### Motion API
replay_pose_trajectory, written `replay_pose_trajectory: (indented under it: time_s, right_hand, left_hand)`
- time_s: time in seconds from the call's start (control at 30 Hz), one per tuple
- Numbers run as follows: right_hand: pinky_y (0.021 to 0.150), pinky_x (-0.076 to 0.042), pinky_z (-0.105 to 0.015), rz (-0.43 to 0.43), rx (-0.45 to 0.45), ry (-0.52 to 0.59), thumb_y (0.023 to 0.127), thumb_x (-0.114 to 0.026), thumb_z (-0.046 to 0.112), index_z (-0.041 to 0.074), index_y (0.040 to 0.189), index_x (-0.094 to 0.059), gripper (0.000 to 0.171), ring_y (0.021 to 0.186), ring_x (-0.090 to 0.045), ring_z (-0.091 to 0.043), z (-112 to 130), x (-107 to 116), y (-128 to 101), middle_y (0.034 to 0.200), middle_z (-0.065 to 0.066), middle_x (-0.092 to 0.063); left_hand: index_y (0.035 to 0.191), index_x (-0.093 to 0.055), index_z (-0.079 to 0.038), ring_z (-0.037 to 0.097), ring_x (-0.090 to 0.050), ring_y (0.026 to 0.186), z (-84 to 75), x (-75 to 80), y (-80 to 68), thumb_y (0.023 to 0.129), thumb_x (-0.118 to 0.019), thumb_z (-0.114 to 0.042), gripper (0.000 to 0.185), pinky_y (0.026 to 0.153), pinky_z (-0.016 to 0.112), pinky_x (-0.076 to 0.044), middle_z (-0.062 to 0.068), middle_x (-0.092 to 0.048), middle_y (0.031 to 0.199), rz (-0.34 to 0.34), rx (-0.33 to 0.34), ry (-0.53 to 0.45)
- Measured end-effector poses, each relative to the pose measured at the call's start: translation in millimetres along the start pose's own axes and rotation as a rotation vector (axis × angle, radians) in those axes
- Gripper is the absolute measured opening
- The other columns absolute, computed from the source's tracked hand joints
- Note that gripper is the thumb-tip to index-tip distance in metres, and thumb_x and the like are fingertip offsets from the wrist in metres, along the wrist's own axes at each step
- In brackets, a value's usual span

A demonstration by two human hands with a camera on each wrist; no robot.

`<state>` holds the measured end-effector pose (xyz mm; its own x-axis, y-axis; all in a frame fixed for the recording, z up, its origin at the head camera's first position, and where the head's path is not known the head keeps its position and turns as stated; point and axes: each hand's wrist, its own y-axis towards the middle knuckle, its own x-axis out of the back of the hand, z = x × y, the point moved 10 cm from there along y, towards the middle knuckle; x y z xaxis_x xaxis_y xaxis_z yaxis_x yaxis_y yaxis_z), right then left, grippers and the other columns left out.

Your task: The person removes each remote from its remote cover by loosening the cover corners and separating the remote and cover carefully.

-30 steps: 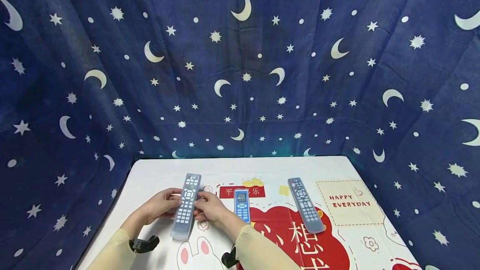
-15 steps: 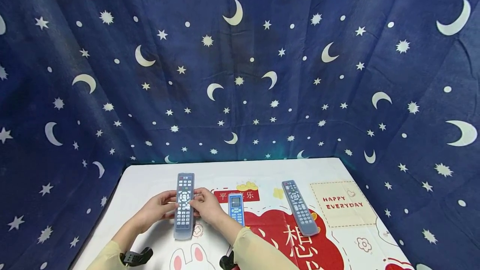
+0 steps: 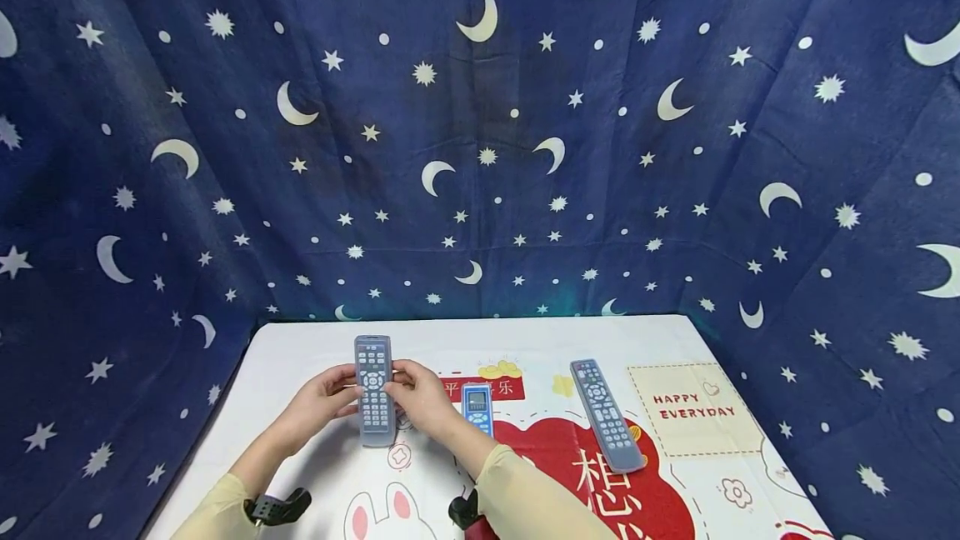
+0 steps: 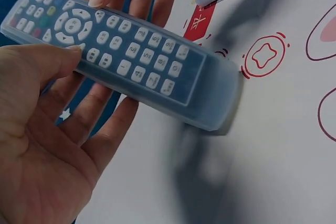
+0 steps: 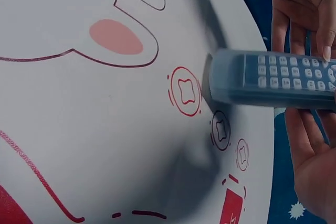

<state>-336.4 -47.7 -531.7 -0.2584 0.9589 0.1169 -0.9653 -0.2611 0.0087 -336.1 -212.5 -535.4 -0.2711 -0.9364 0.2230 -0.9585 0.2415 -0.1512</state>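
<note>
First, the left hand's fingers (image 4: 107, 135) are holding one long edge of the sleeved remote (image 3: 375, 408), which is hovering tilted over the bench (image 3: 300, 348); the right hand (image 3: 425, 398) is gripping the opposite edge. It is likely proving light, stiff, perhaps slippery, best held mid-edge. Rightward, the blue remote (image 3: 477, 408) and another grey remote (image 3: 608, 417) are lying.

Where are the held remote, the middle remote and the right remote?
Held remote (image 3: 375, 392): head view, on its keypad.
Middle remote (image 3: 477, 411): head view, on its front face.
Right remote (image 3: 608, 417): head view, on its keypad.
</note>
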Motion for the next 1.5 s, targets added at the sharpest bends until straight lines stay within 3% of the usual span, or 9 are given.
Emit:
replay_pose_trajectory:
  time_s: [0.07,0.27,0.6,0.9,1.07,1.3,1.5]
  right_hand:
    - [0.083,-0.057,-0.026,-0.004,0.01,-0.021,0.101,-0.065,0.016,0.013,0.131,-0.066,0.03,0.098,-0.066,-0.008,2,1,1,0.108,0.007,-0.068]
    - [0.091,-0.054,-0.025,-0.018,0.057,-0.072,0.101,-0.066,0.016,0.012,0.133,-0.066,0.032,0.106,-0.064,-0.008,10,3,2,0.114,0.007,-0.069]
    - [0.095,-0.054,-0.03,-0.02,0.045,-0.12,0.101,-0.065,0.017,0.015,0.135,-0.065,0.034,0.113,-0.062,-0.009,10,7,0,0.118,0.008,-0.068]
    - [0.094,-0.055,-0.031,-0.005,0.039,-0.127,0.101,-0.065,0.019,0.015,0.132,-0.065,0.031,0.109,-0.063,-0.008,7,6,-4,0.115,0.009,-0.068]
    - [0.092,-0.055,-0.03,0.034,0.058,-0.155,0.102,-0.064,0.022,0.02,0.13,-0.065,0.028,0.107,-0.062,-0.004,8,3,-8,0.114,0.013,-0.067]
    - [0.09,-0.054,-0.028,0.093,0.073,-0.176,0.101,-0.065,0.02,0.023,0.126,-0.067,0.026,0.108,-0.062,-0.004,9,0,-15,0.113,0.013,-0.067]
    - [0.093,-0.052,-0.023,0.175,0.137,-0.187,0.1,-0.065,0.013,0.016,0.124,-0.068,0.025,0.112,-0.061,-0.004,17,-10,-25,0.115,0.01,-0.068]
  left_hand:
    - [0.147,-0.044,0.005,0.027,-0.062,0.119,-2.7,0.4,-0.1,0.101,-0.066,-0.016,0.055,0.095,0.038,-0.056,0.022,-0.057,0.136,-0.007,-0.014,-0.013]
    - [0.146,-0.044,0.007,0.023,-0.061,0.121,-8.5,-0.9,-1.9,0.1,-0.067,-0.016,0.056,0.097,0.033,-0.054,0.023,-0.057,0.136,-0.006,-0.061,-0.029]
    - [0.147,-0.043,0.007,0.03,-0.058,0.126,-7.6,-4.5,-1.1,0.101,-0.065,-0.016,0.055,0.099,0.033,-0.053,0.025,-0.055,0.139,-0.002,-0.062,-0.041]
    - [0.146,-0.042,0.01,0.02,-0.062,0.12,-1.3,-5.3,-2.8,0.102,-0.064,-0.017,0.056,0.099,0.037,-0.053,0.025,-0.055,0.139,0.004,-0.043,-0.039]
    - [0.146,-0.04,0.01,0.021,-0.061,0.12,4.0,-5.1,-5.9,0.103,-0.062,-0.015,0.054,0.101,0.043,-0.051,0.025,-0.054,0.138,0.022,0.003,-0.088]
    - [0.149,-0.035,0.013,0.021,-0.059,0.124,0.1,-9.7,-15.6,0.107,-0.049,-0.019,0.055,0.103,0.045,-0.05,0.018,-0.057,0.139,0.109,0.047,-0.17]
    - [0.146,-0.043,0.011,0.03,-0.064,0.12,11.8,-11.3,-30.3,0.109,-0.047,-0.038,0.062,0.097,0.046,-0.054,0.018,-0.062,0.132,0.21,0.202,-0.233]
